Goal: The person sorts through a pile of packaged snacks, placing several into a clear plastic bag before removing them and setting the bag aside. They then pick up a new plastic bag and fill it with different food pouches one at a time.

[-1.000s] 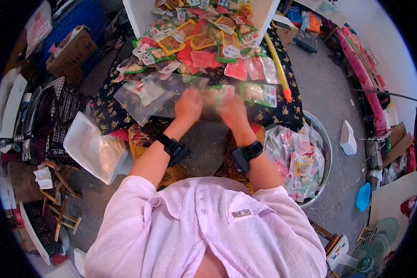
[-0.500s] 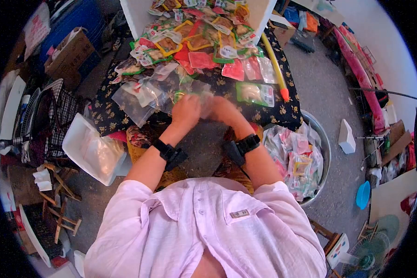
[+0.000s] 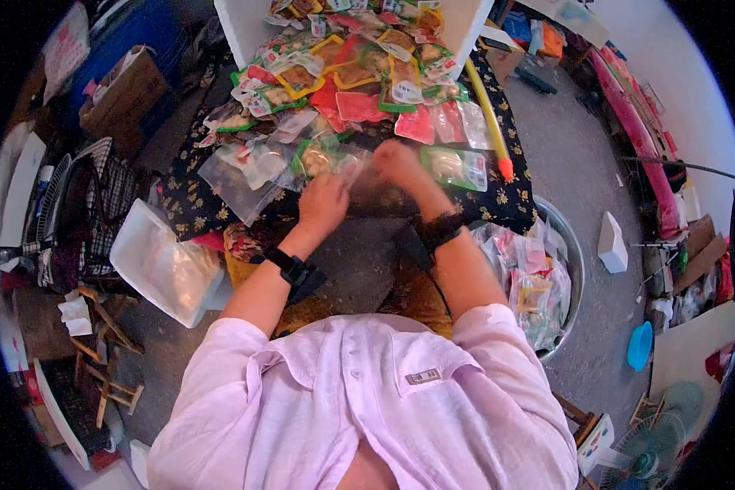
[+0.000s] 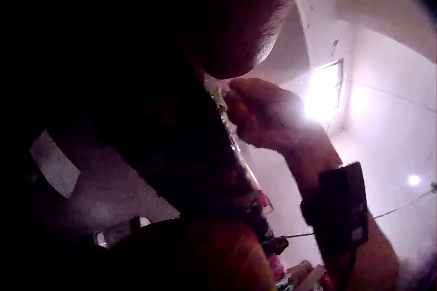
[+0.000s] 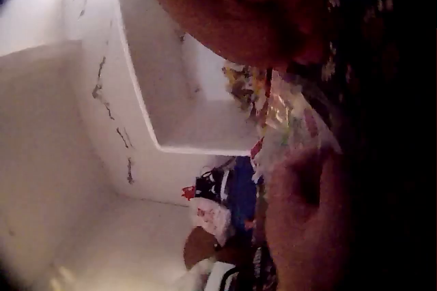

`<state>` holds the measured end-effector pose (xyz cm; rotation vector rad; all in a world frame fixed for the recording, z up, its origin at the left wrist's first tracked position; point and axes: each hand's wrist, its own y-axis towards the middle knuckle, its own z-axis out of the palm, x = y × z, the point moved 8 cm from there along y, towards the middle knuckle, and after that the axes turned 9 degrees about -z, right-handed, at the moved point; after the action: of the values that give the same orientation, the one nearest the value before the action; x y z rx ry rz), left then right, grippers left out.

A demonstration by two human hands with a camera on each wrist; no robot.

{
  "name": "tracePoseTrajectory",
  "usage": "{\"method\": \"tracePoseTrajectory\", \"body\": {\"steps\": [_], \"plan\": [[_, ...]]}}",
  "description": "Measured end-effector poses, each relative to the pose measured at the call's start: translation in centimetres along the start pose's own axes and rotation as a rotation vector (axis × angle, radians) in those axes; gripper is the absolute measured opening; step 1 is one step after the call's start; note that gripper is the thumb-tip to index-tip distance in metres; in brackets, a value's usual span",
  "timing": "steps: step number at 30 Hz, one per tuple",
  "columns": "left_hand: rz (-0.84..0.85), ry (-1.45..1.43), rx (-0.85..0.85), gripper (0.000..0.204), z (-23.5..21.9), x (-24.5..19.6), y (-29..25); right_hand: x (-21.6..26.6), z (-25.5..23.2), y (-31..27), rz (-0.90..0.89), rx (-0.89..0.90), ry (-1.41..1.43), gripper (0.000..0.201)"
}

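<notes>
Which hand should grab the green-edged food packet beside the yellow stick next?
Probably the right: the right hand is close to that packet, while the left hand is farther away, holding a clear plastic bag.

Floor (image 3: 576,175): grey, speckled, looks like bare concrete. Wall (image 3: 714,122): pale, right side in head view; off-white in the wrist views, with dark cracks (image 5: 102,90) in the right wrist view. Window (image 4: 325,93): blown out to white in left wrist view, its frame dark on one edge. Small bright spot (image 4: 414,180) near it, source unclear. Wire (image 4: 403,206) runs across the wall. Light uneven: strong backlight, foreground near black in both wrist views. Furniture: table (image 3: 510,208) under dark floral cloth; wooden folding stool (image 3: 109,371) on the left; fan (image 3: 646,464) lower right. Carton (image 3: 122,98) on the left. Clutter lines both sides.
</notes>
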<state>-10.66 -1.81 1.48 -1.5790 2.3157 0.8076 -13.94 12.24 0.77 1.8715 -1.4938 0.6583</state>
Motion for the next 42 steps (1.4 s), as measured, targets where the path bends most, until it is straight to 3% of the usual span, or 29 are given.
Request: {"method": "tracePoseTrajectory", "body": {"steps": [1, 2, 10, 16, 19, 25, 31, 34, 37, 40, 42], "plan": [[0.009, 0.045, 0.035, 0.014, 0.5, 0.1, 0.0, -0.2, -2.2, 0.6, -0.076, -0.207, -0.026, 0.014], [0.009, 0.039, 0.004, 0.014, 0.6, 0.2, 0.1, -0.6, -3.0, 1.3, -0.087, -0.256, -0.139, 0.013], [0.062, 0.000, -0.101, 0.010, 0.3, 0.0, 0.1, 3.4, -4.5, 4.5, -0.383, -0.481, -1.112, 0.020], [0.042, -0.072, -0.064, 0.011, 0.4, 0.4, 0.2, -0.1, -3.7, 7.7, -0.254, -0.248, -1.063, 0.024], [0.092, -0.072, -0.148, 0.011, -0.1, 0.1, -0.1, -1.0, -3.8, 7.6, -0.263, -0.168, -1.010, 0.024], [0.058, -0.023, -0.119, 0.010, 0.4, 0.3, 0.0, -2.6, -5.4, 7.1, -0.119, -0.295, -0.890, 0.026], [0.047, -0.009, -0.079, 0.010, 1.0, 0.6, 0.2, -1.0, -5.1, 8.4, -0.104, -0.279, -1.092, 0.029], [0.069, -0.055, -0.094, 0.011, 0.6, 0.5, 0.2, -2.3, -4.7, 9.2, -0.022, -0.157, -1.091, 0.029], [0.107, -0.051, -0.109, 0.010, 0.4, 0.2, 0.0, -2.4, -4.9, 9.1, -0.092, -0.293, -1.141, 0.027], [0.103, -0.005, -0.105, 0.010, 0.2, 0.0, -0.1, -0.7, -5.8, 8.6, -0.277, -0.482, -1.192, 0.025], [0.093, -0.023, -0.108, 0.010, 0.2, 0.1, 0.0, -0.1, -6.8, 8.5, -0.279, -0.507, -1.106, 0.023]]}}
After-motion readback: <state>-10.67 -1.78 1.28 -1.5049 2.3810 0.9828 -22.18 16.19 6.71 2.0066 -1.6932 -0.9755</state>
